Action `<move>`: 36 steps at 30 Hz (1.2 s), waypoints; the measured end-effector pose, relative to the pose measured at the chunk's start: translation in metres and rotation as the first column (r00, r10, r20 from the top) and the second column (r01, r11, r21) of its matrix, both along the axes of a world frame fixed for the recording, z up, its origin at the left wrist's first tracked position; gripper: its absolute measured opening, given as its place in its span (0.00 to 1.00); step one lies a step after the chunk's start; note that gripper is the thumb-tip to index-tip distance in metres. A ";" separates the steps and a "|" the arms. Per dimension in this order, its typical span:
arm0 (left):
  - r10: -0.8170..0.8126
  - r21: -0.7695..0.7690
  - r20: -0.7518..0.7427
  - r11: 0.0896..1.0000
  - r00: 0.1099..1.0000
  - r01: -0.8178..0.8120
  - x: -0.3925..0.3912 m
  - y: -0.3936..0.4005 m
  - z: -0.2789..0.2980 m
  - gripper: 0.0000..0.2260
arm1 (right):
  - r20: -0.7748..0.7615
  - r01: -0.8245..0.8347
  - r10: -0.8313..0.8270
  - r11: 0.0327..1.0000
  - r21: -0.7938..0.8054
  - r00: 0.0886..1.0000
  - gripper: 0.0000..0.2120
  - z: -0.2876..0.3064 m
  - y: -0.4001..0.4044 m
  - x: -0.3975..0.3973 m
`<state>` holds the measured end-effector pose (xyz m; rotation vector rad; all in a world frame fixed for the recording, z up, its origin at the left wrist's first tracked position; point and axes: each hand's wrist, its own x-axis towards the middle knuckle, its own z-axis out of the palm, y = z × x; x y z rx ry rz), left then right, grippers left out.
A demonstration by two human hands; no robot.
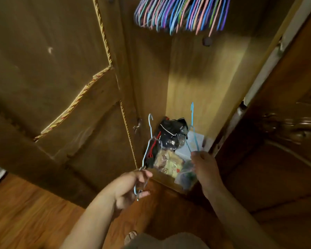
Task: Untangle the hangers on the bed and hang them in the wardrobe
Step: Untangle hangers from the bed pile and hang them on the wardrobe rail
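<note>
I stand before the open wardrobe (196, 83). My left hand (131, 187) grips a pale blue wire hanger (150, 139) by its lower corner, hook pointing up; a second thin hanger may lie against it. My right hand (205, 166) pinches a brighter blue hanger (192, 126) by its bottom wire, hook also up. Both hangers are held apart, low in front of the wardrobe opening. Several coloured hangers (181, 15) hang packed together at the top of the wardrobe.
On the wardrobe floor lie a black bag (171, 130), clear plastic packets (169, 162) and white boxes (196, 139). The wardrobe door (52, 78) stands open at left; a carved wooden door (285, 141) is at right. Wooden flooring (25, 221) lies below.
</note>
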<state>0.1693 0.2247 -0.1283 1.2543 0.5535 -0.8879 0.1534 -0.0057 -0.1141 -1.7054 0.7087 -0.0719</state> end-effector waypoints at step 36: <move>-0.499 0.321 0.555 0.867 0.665 0.382 0.127 -0.125 0.249 0.15 | 0.202 0.132 -0.030 0.847 -0.515 0.979 0.11 0.254 -0.086 0.052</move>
